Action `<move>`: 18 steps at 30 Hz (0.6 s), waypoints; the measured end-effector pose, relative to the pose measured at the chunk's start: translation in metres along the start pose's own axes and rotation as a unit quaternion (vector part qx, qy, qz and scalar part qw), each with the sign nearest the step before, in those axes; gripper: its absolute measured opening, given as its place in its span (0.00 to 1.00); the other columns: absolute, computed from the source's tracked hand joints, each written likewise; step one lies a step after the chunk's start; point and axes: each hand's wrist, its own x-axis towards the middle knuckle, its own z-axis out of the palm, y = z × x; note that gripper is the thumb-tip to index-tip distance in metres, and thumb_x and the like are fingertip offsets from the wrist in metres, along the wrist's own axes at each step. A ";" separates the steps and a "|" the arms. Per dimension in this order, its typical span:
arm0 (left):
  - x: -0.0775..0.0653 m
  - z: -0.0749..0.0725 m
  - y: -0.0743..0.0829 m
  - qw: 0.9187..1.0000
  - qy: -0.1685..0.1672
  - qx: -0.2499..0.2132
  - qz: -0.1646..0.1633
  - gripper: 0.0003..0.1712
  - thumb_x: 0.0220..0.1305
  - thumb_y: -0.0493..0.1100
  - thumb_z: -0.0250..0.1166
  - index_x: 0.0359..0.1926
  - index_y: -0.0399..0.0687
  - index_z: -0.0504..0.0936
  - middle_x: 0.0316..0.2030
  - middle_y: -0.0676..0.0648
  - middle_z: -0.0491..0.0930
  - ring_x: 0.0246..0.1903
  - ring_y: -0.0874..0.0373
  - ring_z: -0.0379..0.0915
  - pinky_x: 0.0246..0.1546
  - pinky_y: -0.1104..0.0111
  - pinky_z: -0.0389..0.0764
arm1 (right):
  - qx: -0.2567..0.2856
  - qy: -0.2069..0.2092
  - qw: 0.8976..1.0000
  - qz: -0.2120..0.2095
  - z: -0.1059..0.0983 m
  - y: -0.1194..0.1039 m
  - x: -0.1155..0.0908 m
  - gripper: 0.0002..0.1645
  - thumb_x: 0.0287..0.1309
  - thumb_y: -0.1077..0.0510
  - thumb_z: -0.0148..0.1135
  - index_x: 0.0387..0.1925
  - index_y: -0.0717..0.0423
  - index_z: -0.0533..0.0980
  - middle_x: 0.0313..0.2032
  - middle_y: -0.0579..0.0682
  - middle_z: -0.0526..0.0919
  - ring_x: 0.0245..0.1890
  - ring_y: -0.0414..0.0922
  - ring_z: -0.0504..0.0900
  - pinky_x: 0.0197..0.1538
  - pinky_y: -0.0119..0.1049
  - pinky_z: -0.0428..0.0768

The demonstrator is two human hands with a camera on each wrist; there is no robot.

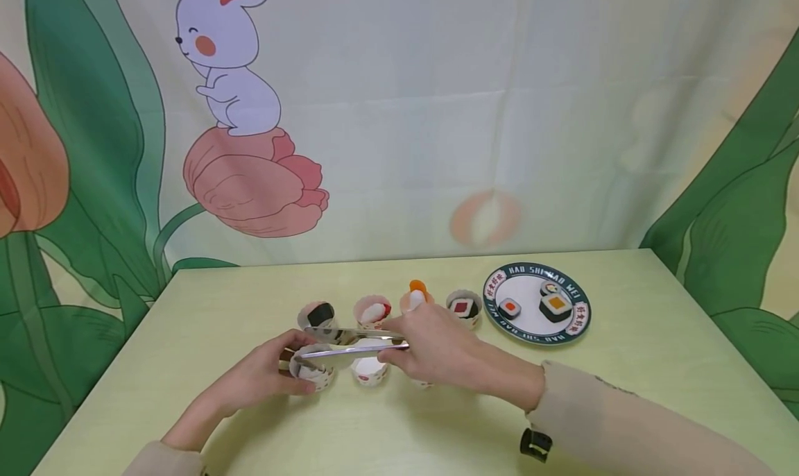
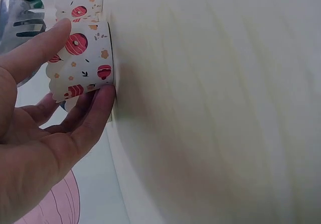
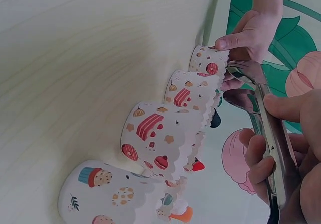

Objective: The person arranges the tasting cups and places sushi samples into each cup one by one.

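Note:
My left hand (image 1: 265, 368) grips a patterned paper cup (image 2: 83, 58) at the front left, thumb on one side and fingers on the other. My right hand (image 1: 437, 347) holds metal serving tongs (image 3: 273, 148), one tip a fork and the other a spoon. The tong tips stand apart over that cup, with nothing showing between them. Behind it is a cup with a black-wrapped toy sushi piece (image 1: 321, 314). Further right, back-row cups hold a white-and-red piece (image 1: 374, 313), a white-and-orange piece (image 1: 417, 292) and a dark-edged square roll (image 1: 463, 308).
Another front cup (image 1: 370, 370) stands beside the gripped one; a further one is mostly hidden under my right hand. At the back right, a round plate (image 1: 530, 337) bears toy sushi pieces, including a square roll (image 1: 555, 307). A printed curtain (image 1: 399, 150) hangs behind the table.

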 end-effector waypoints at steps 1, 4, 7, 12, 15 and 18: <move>0.000 0.000 0.000 1.000 -0.001 0.000 0.001 0.37 0.54 0.40 0.81 0.61 0.35 0.73 0.52 0.43 0.77 0.53 0.44 0.72 0.46 0.64 0.80 | 0.002 -0.002 1.000 0.003 -0.001 0.000 -0.001 0.21 0.60 0.46 0.74 0.51 0.51 0.87 0.32 0.45 0.82 0.25 0.39 0.72 0.26 0.33 0.72; 0.000 0.000 0.000 1.000 -0.003 -0.006 0.003 0.37 0.54 0.39 0.81 0.62 0.34 0.73 0.53 0.42 0.77 0.52 0.44 0.73 0.45 0.64 0.80 | 0.014 -0.006 1.000 0.005 -0.002 0.002 -0.002 0.20 0.60 0.46 0.74 0.49 0.52 0.87 0.31 0.43 0.81 0.22 0.39 0.72 0.24 0.33 0.71; 0.000 0.000 0.001 1.000 -0.006 -0.018 0.006 0.37 0.54 0.38 0.80 0.62 0.34 0.73 0.53 0.41 0.76 0.51 0.44 0.73 0.44 0.65 0.82 | 0.023 -0.004 1.000 0.003 -0.002 0.004 -0.005 0.19 0.60 0.47 0.75 0.46 0.54 0.87 0.30 0.44 0.82 0.21 0.39 0.73 0.23 0.32 0.70; -0.001 -0.001 0.001 1.000 -0.008 -0.026 0.013 0.37 0.55 0.37 0.80 0.63 0.33 0.72 0.53 0.40 0.76 0.50 0.45 0.73 0.45 0.65 0.83 | 0.037 0.003 0.999 0.002 -0.002 0.008 -0.009 0.20 0.59 0.48 0.76 0.48 0.55 0.87 0.36 0.46 0.87 0.24 0.39 0.75 0.25 0.32 0.72; -0.002 -0.002 0.000 1.000 -0.012 -0.028 0.009 0.38 0.55 0.37 0.80 0.63 0.33 0.72 0.54 0.40 0.76 0.51 0.44 0.72 0.46 0.64 0.82 | 0.058 0.001 0.998 0.003 -0.002 0.010 -0.011 0.15 0.59 0.48 0.76 0.43 0.52 0.87 0.29 0.41 0.85 0.21 0.37 0.74 0.24 0.31 0.71; -0.002 -0.002 0.000 1.000 -0.015 -0.027 0.004 0.39 0.55 0.37 0.80 0.64 0.34 0.71 0.55 0.40 0.76 0.53 0.43 0.72 0.48 0.64 0.82 | 0.077 0.001 0.997 0.003 -0.003 0.012 -0.014 0.10 0.59 0.48 0.76 0.37 0.48 0.85 0.20 0.35 0.78 0.16 0.35 0.71 0.21 0.32 0.68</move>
